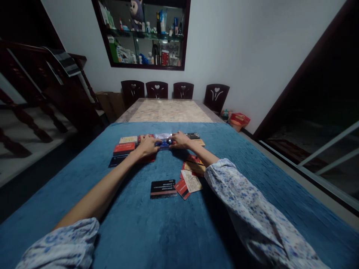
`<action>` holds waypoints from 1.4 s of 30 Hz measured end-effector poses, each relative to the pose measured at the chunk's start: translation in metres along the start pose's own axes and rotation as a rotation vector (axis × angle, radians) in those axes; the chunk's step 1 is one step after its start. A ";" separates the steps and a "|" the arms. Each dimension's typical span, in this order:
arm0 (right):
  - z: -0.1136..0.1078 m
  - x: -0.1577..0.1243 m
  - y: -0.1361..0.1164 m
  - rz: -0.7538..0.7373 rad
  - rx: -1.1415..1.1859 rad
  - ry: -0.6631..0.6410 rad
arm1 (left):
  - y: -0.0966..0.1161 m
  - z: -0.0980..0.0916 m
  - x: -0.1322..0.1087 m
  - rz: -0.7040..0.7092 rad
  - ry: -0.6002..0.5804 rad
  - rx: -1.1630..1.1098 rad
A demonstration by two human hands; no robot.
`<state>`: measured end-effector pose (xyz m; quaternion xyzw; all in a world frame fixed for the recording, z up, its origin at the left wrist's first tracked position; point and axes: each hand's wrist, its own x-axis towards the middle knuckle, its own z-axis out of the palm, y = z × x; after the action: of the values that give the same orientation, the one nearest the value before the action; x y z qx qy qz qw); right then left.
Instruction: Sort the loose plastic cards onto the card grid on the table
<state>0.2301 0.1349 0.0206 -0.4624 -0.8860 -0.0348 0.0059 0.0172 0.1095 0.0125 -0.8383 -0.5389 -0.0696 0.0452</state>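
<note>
A blue card (164, 145) lies on the cloth between my two hands, under a pale silvery card (162, 136). My left hand (147, 145) is curled with its thumb at the blue card's left edge, covering parts of red and dark cards beneath it. From the other side, the bent fingers of my right hand (180, 141) grip the right edge; the exact fingertip contact is small and partly hidden. Left of the hands lie a cream card (128, 139), a red card (123, 148) and a dark blue card (117, 161). A black card (193, 135) and a yellowish card (199, 142) lie beyond my right wrist.
Nearer me is a loose overlapping heap with a gold card (194, 168), a cream card (192, 181) and a small red card (182, 188). A black card (163, 189) lies beside it. Blue cloth (134, 231) covers the table's near part; several chairs (183, 90) stand behind.
</note>
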 end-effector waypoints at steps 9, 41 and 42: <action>-0.004 -0.004 -0.003 0.014 0.002 -0.012 | -0.004 0.006 -0.001 0.018 0.045 0.005; -0.014 -0.031 -0.002 0.008 0.059 0.066 | -0.006 0.019 -0.018 0.226 0.468 0.014; -0.014 -0.034 0.000 0.005 0.059 0.082 | -0.005 0.019 -0.019 0.236 0.470 0.013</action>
<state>0.2488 0.1059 0.0330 -0.4624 -0.8845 -0.0278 0.0560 0.0066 0.0972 -0.0094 -0.8559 -0.4124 -0.2532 0.1822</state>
